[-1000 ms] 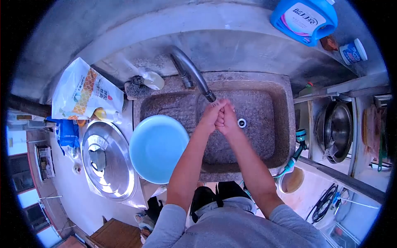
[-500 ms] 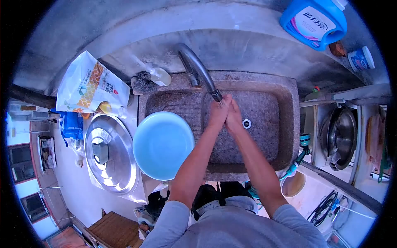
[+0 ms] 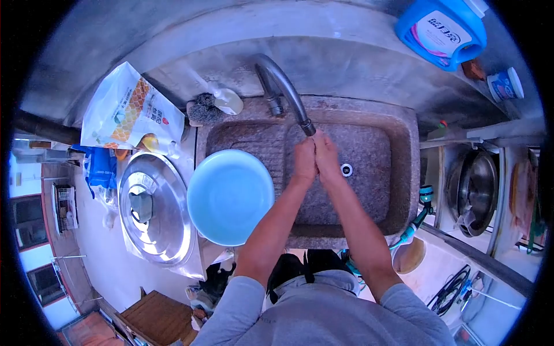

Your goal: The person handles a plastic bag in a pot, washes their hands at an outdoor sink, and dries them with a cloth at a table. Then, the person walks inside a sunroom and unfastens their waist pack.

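My left hand (image 3: 304, 159) and my right hand (image 3: 327, 157) are pressed against each other just below the mouth of the dark curved faucet (image 3: 288, 92). Both have their fingers curled in; whatever lies between the palms, if anything, is hidden. They are held over the stone sink (image 3: 369, 196), left of its white-rimmed drain (image 3: 346, 169). To the left of my forearms, a light blue basin (image 3: 231, 196) rests over the sink's ribbed side.
A large metal lid (image 3: 156, 230) and a white printed bag (image 3: 133, 109) lie left of the sink. A soap bottle (image 3: 229, 102) and a dark scrubber (image 3: 205, 108) stand on its back rim. A blue detergent jug (image 3: 441, 34) sits upper right, a teal hose nozzle (image 3: 426, 194) below.
My hands have shifted against each other under the faucet, with the fingers of the left more curled. The basin and sink have kept their places; the view has tilted slightly.
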The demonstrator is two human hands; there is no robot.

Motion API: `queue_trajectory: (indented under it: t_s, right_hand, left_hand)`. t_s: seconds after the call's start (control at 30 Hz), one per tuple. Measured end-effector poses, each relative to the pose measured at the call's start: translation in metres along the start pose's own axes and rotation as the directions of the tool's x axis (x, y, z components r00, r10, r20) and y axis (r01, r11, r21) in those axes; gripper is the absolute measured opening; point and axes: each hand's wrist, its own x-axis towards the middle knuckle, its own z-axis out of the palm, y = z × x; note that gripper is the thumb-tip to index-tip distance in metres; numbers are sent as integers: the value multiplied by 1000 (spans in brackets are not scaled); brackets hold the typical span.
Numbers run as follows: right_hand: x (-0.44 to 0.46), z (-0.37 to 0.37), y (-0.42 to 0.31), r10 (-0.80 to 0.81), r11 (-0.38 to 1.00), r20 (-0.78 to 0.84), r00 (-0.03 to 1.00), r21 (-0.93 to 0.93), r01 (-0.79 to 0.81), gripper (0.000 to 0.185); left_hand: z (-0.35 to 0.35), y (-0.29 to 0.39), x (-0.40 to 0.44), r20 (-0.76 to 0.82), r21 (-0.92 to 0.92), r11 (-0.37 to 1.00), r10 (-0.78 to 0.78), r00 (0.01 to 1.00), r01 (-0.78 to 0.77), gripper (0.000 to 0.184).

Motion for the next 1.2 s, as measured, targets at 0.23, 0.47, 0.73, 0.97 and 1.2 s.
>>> queue_trajectory:
  t_s: [0.23,0.47,0.73,0.97,1.2]
  right_hand:
    - [18,-10,-2,256,939,6,967,238,-250,39]
    - [-17,-18,-20,149,574,327,933,740,-351,28]
    - [-29,-5,-8,44,742,223,974,645,-181,37]
    - [-5,-26,-4,-414,511,512,753,-554,658,38]
    - [22,-37,-37,-296,-70,885,359,-395,916,39]
  left_hand:
    - [-5,13,0,61,49,997,62,996,-65,22]
    - [-7,8,2,267,-812,470,-230,936,347,18]
    - [18,-42,28,405,-809,215,-471,784,547,26]
    - [-17,20,15,593,-802,-253,-217,776,542,63]
    - [-41,0,5,680,-601,-425,173,712,677,66]
